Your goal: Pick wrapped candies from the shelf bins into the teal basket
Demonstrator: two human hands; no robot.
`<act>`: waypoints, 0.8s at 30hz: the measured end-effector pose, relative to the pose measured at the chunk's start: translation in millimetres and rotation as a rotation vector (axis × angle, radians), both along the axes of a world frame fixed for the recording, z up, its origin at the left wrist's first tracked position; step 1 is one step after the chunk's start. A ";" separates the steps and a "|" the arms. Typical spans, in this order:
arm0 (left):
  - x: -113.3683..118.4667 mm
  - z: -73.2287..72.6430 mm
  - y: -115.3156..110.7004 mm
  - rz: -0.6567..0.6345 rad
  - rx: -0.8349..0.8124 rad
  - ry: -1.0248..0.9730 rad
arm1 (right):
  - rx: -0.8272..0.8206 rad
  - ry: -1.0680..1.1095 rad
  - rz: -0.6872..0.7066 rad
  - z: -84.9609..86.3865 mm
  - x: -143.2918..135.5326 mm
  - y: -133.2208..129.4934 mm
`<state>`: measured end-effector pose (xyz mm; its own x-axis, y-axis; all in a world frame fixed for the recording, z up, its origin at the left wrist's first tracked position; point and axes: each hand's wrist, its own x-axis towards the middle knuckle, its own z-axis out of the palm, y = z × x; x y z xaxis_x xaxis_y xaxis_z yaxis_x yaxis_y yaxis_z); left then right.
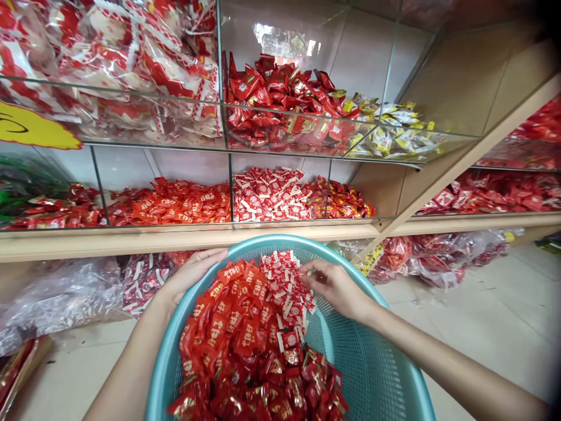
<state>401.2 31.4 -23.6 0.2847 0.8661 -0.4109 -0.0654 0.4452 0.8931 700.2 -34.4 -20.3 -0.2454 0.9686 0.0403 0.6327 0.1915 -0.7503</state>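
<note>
A teal plastic mesh basket (158,345) sits in front of me below the shelf, holding wrapped candies in separate heaps. Orange-red packets (234,310) fill its left side, and dark red shiny-wrapped candies (263,386) lie nearest me. Small red-and-white wrapped candies (283,280) form the heap at the far side. My left hand (193,272) grips the basket's rim at the far left, its fingertips along the edge. Inside the basket, my right hand (331,286) is at the red-and-white heap with fingers curled together at the candies; what they pinch is hidden.
A wooden shelf edge (109,242) runs just behind the basket. Glass-fronted compartments above hold red packets (280,105), yellow-and-white candies (403,131) and large clear bags (118,64). Underneath, plastic bags (79,292) rest on the tiled floor (495,310).
</note>
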 end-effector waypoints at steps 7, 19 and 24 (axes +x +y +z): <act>-2.6 -3.2 1.4 -0.015 0.032 0.011 | 0.222 -0.204 0.087 -2.8 -10.2 4.0; -3.9 -5.8 2.0 -0.021 0.022 -0.010 | 0.325 -0.447 0.224 -14.6 -11.9 5.5; -4.4 -7.1 0.9 -0.024 0.057 -0.049 | 0.373 -0.496 0.227 0.4 -14.6 7.8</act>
